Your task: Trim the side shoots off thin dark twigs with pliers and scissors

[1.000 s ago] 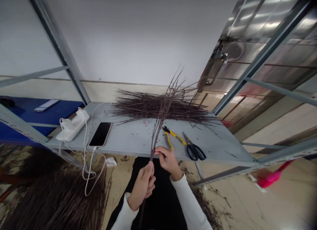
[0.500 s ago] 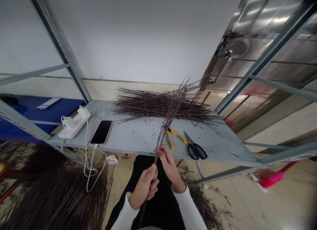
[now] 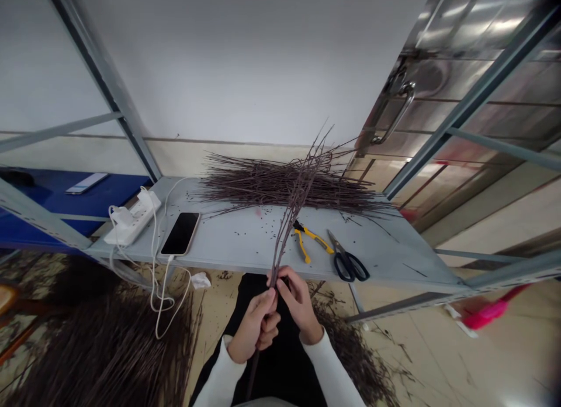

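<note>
A slim bundle of dark brown twigs rises from my lap past the shelf's front edge, its branched tips fanning over the pile behind. My left hand is wrapped round the lower stems. Just above it, my right hand has its fingers closed about the same stems. The larger pile of twigs lies across the back of the grey metal shelf. Yellow-handled pliers and dark-handled scissors rest on the shelf to the right of the bundle.
On the shelf's left are a phone on a charging cable and a white power strip. More twigs cover the floor at left, and scraps lie at right. Metal posts frame both sides.
My right hand has slid down the stems to sit close against the left hand. The bundle's upper part leans slightly differently; the left hand stays nearly in place.
</note>
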Action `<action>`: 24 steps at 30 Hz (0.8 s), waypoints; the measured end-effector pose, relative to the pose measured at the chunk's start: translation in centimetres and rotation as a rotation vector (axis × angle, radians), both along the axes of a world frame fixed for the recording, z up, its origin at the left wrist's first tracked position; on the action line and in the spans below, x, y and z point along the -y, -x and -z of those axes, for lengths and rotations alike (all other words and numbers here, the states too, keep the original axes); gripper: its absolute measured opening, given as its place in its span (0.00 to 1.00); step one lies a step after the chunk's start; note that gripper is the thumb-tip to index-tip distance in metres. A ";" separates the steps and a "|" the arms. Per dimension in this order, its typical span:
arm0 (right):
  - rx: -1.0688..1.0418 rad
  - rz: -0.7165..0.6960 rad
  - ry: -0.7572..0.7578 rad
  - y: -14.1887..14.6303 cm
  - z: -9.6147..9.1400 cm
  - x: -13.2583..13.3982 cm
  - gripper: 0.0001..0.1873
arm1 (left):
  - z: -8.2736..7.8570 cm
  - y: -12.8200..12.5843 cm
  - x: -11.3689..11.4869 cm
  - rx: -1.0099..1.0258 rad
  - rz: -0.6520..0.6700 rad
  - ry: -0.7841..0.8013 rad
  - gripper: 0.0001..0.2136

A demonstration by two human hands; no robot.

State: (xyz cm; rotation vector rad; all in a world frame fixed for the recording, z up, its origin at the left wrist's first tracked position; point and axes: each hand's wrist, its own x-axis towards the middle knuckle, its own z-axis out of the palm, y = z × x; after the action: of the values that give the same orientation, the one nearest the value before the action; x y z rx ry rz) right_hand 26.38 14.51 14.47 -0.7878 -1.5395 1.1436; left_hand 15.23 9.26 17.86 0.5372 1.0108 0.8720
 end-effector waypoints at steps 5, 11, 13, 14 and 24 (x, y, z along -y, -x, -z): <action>-0.073 -0.131 0.160 -0.6 -0.5 -0.3 0.14 | 0.4 0.7 -0.2 0.011 0.038 -0.055 0.28; 0.048 -0.109 0.163 -0.3 -0.5 -0.9 0.13 | 2.6 1.0 0.3 -0.334 -0.145 -0.230 0.25; 0.104 -0.061 0.174 0.0 0.3 -1.0 0.13 | 3.4 1.0 0.8 -0.475 -0.223 -0.301 0.22; 0.119 -0.036 0.186 0.2 0.8 -1.0 0.13 | 3.7 0.9 1.1 -0.534 -0.245 -0.327 0.21; 0.175 0.244 0.315 1.5 4.0 -0.2 0.21 | 6.9 0.0 1.9 -0.783 -0.170 -0.346 0.17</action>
State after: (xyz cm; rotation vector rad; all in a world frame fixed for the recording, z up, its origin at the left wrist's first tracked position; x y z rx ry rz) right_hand 24.93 14.70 10.47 -1.2805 -1.3717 1.1722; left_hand 15.25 7.40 10.99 1.1521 1.6405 1.0175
